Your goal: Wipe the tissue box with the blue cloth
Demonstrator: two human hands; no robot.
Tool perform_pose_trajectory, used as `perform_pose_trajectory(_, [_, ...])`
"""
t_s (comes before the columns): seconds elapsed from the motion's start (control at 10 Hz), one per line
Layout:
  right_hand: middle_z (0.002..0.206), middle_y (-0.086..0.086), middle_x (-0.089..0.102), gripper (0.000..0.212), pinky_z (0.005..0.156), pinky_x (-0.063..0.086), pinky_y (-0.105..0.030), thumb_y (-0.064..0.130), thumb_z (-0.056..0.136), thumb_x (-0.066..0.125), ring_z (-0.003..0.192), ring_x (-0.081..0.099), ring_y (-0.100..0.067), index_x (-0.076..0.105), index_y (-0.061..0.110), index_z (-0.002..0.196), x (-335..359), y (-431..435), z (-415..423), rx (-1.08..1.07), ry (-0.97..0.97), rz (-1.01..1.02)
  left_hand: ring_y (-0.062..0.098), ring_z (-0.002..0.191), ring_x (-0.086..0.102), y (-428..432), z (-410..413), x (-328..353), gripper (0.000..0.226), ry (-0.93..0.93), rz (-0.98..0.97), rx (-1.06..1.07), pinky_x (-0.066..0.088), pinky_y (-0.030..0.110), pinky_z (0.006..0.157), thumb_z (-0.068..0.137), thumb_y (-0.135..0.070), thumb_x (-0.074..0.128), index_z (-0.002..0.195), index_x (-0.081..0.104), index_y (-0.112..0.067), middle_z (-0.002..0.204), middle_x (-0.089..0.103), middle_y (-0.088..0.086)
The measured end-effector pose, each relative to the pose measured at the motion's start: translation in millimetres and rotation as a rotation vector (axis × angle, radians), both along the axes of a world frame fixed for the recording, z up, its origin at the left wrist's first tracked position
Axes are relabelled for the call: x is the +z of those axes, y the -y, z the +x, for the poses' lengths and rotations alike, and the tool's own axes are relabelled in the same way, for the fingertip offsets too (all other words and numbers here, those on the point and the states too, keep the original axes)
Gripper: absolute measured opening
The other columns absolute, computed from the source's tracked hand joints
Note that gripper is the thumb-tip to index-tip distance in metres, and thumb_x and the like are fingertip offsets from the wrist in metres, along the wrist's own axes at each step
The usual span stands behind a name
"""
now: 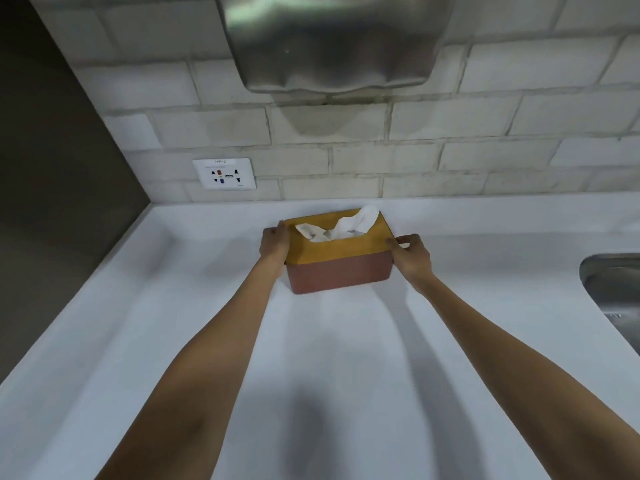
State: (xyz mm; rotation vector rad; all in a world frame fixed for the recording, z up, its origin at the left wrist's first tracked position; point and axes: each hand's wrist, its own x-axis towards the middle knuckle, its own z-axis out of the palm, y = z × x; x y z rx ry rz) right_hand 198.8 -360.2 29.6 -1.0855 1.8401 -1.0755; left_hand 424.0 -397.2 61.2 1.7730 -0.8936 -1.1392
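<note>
Both forearms extend forward over the white counter (332, 358), bare to the elbow. The left hand (275, 242) is closed on the left end of the tissue box (341, 263), fingers curled over its top edge. The right hand (412, 256) is closed on the right end, thumb on the top corner and fingers wrapped down the side. Whether the box rests on the counter or is raised slightly cannot be told.

The tissue box sits near the back of the counter, close to the tiled wall (450, 161). It has a yellow-brown lid and a reddish-brown base. White tissue (346, 226) protrudes from the lid opening.

A steel wall-mounted unit (332, 43) hangs directly above the box. A power socket (224, 174) is set in the wall to the left. A steel sink (613, 289) shows at the right edge. Nothing obstructs either hand.

Count: one tissue box, one socket, one sink, one wall unit, two hands
</note>
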Motion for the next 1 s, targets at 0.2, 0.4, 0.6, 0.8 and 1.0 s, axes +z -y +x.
perform_pose_trajectory(0.2, [0.091,-0.011,0.06,0.037,0.071,0.042,-0.032,0.031,0.089,0.051,0.079,0.055,-0.026,0.048,0.009,0.118,1,6,9,-0.011,0.046,0.028,0.03,0.137,0.036,14,-3,9,0.06,0.03,-0.02,-0.115,0.028,0.044,0.116,0.099,-0.047,0.016,0.146,0.028,-0.012,0.152,0.035,0.013])
perform_pose_trajectory(0.4, [0.091,-0.011,0.059,0.034,0.073,0.046,-0.034,0.023,0.088,0.05,0.079,0.055,-0.026,0.048,0.008,0.119,2,12,7,-0.03,0.044,0.033,0.028,0.14,0.032,22,-3,3,0.065,-0.028,-0.038,-0.173,0.026,0.044,0.117,0.097,-0.053,0.013,0.149,0.02,-0.015,0.155,0.029,0.01])
perform_pose_trajectory(0.6, [0.091,-0.011,0.059,0.033,0.073,0.047,-0.034,0.025,0.089,0.05,0.079,0.056,-0.025,0.048,0.009,0.118,1,13,7,-0.029,0.036,0.033,0.026,0.141,0.032,28,-1,1,0.07,-0.064,-0.039,-0.202,0.026,0.044,0.118,0.094,-0.06,0.014,0.15,0.02,-0.019,0.156,0.029,0.009])
perform_pose_trajectory(0.8, [0.096,-0.012,0.058,0.038,0.074,0.046,-0.034,0.025,0.088,0.053,0.083,0.055,-0.026,0.047,0.008,0.122,3,13,5,-0.008,0.092,0.051,0.024,0.142,0.03,30,6,-3,0.073,-0.099,-0.028,-0.208,0.024,0.043,0.119,0.092,-0.065,0.014,0.149,0.024,-0.021,0.156,0.029,0.007])
perform_pose_trajectory(1.0, [0.097,-0.011,0.057,0.041,0.074,0.045,-0.034,0.029,0.091,0.05,0.084,0.057,-0.026,0.047,0.006,0.124,6,5,2,-0.038,0.078,0.009,0.03,0.142,0.028,17,9,-4,0.072,0.126,-0.073,-0.138,0.025,0.045,0.117,0.094,-0.061,0.018,0.151,0.018,-0.017,0.157,0.026,0.01])
